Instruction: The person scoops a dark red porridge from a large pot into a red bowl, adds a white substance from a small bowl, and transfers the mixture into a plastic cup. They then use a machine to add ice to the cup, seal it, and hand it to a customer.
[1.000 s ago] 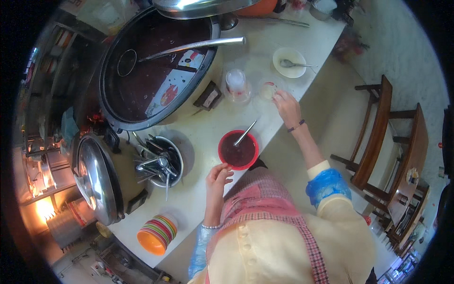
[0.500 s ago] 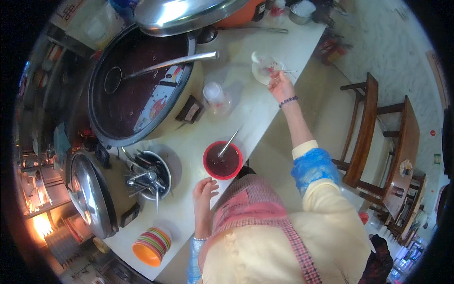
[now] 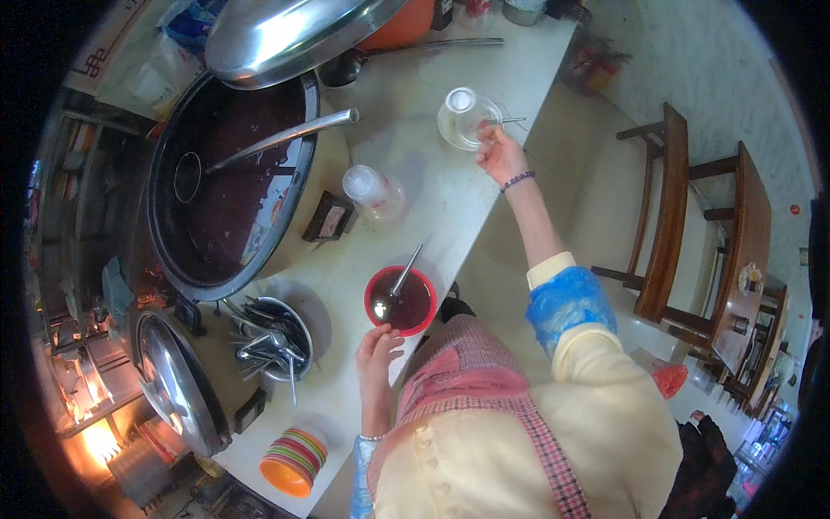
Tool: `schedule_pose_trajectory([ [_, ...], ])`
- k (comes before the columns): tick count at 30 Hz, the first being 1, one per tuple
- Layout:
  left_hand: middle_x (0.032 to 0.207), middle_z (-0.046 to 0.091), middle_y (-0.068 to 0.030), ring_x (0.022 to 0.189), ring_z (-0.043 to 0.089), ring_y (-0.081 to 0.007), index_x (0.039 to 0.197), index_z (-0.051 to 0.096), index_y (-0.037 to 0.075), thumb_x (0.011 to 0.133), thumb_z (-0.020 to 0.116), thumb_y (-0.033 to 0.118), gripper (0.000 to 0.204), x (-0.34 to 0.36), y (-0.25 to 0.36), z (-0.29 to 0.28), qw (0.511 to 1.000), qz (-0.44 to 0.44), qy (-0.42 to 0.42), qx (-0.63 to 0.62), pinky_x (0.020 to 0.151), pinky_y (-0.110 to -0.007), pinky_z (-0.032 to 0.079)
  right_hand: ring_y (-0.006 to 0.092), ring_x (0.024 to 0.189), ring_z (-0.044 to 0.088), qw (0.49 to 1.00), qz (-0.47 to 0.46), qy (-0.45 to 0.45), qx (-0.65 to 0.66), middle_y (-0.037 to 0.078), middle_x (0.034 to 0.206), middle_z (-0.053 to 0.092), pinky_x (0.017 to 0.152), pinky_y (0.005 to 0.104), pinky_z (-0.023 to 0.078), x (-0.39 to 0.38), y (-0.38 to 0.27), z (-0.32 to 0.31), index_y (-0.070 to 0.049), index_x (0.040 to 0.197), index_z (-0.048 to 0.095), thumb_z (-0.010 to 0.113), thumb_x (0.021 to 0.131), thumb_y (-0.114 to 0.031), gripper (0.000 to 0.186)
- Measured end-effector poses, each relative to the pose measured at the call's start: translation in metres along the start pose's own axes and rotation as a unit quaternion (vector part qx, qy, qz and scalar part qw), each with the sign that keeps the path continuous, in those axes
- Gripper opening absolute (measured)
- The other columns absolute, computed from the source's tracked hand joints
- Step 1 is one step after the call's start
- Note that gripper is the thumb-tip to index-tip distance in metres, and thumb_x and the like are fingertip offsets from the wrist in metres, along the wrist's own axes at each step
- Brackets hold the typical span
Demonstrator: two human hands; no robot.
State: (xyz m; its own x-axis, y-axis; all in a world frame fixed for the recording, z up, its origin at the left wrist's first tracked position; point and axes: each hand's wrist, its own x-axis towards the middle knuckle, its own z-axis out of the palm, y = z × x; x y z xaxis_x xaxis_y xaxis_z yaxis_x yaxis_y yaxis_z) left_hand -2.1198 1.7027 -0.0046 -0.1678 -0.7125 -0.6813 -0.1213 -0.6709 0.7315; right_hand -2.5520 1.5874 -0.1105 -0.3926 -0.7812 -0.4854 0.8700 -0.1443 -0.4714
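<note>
Where the white counter (image 3: 432, 195) is bounded by its long right edge in the head view, a see-through cup (image 3: 462, 102) is gripped in the fingers of the right hand (image 3: 504, 160), above a pale bowl (image 3: 443, 130) set close to that edge. The counter is separated by a strip of floor (image 3: 566, 195) from a wooden bench (image 3: 667, 208). A red bowl (image 3: 368, 301), with a spoon (image 3: 406, 270) in it, is placed beside the same edge, well apart from the pale bowl. The left hand (image 3: 377, 350) is held at its near rim, fingers bent; whether the rim is grasped cannot be told. Farther in, stacked cups (image 3: 367, 186) are flanked by a large pot (image 3: 327, 164).
</note>
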Motion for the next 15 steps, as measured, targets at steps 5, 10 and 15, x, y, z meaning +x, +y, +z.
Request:
schedule_pose_trajectory([
  [5, 0.110, 0.067, -0.0120, 0.095, 0.065, -0.0179, 0.120, 0.059, -0.001, 0.096, 0.056, 0.017, 0.030, -0.006, -0.001, -0.005, 1.000, 0.016, 0.018, -0.011, 0.079, -0.032, 0.053, 0.0171, 0.072, 0.060, 0.917, -0.200, 0.011, -0.345, 0.006, 0.091, 0.065, 0.064, 0.0322, 0.049, -0.054, -0.001, 0.036, -0.007, 0.093, 0.064, 0.055, 0.100, -0.031, 0.027],
  [10, 0.109, 0.066, -0.0117, 0.096, 0.064, -0.0180, 0.121, 0.058, -0.002, 0.095, 0.057, 0.016, 0.032, -0.001, -0.010, -0.027, 0.998, 0.030, 0.031, -0.042, 0.079, -0.031, 0.053, 0.0236, 0.089, 0.068, 0.523, -0.451, -0.028, -0.722, 0.010, 0.095, 0.068, 0.073, 0.0344, 0.054, -0.117, 0.033, 0.026, -0.006, 0.094, 0.068, 0.063, 0.092, -0.023, 0.017],
  [15, 0.111, 0.062, -0.0121, 0.097, 0.063, -0.0194, 0.123, 0.057, -0.004, 0.092, 0.060, 0.016, 0.037, 0.009, -0.014, -0.043, 0.998, 0.041, 0.032, -0.019, 0.080, -0.032, 0.053, 0.0262, 0.086, 0.067, 0.385, -0.489, -0.088, -0.778, 0.006, 0.105, 0.067, 0.074, 0.0369, 0.054, -0.130, 0.081, 0.007, -0.009, 0.098, 0.068, 0.067, 0.087, -0.022, 0.017],
])
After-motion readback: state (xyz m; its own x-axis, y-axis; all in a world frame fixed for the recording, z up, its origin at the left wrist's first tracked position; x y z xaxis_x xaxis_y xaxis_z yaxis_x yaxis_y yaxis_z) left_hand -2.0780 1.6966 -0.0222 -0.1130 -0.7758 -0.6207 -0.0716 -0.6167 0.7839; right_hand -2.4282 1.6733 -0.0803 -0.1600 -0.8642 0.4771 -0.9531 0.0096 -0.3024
